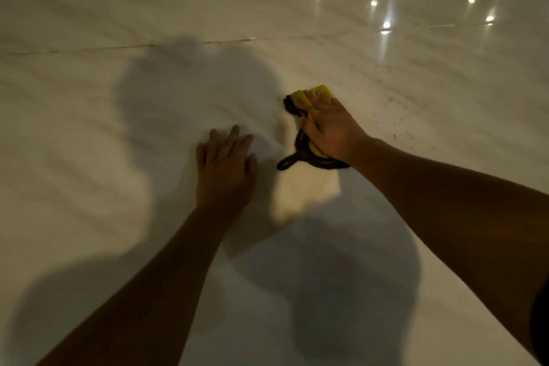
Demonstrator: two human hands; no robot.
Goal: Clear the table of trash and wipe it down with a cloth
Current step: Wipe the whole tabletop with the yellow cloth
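A glossy pale marble table (148,98) fills the view. My right hand (329,125) presses flat on a yellow cloth (322,91) with a dark edge and a dark hanging loop, right of centre. Most of the cloth is hidden under that hand; its yellow tip shows beyond the fingers. My left hand (225,166) rests palm down on the bare marble just left of the cloth, fingers spread and straight. Small dark crumbs (398,125) lie scattered on the table to the right of the cloth.
A thin dark seam (148,45) crosses the marble behind both hands. Ceiling lights reflect (386,25) at the far right. Shadows of my head and arms fall over the centre and the near part of the table.
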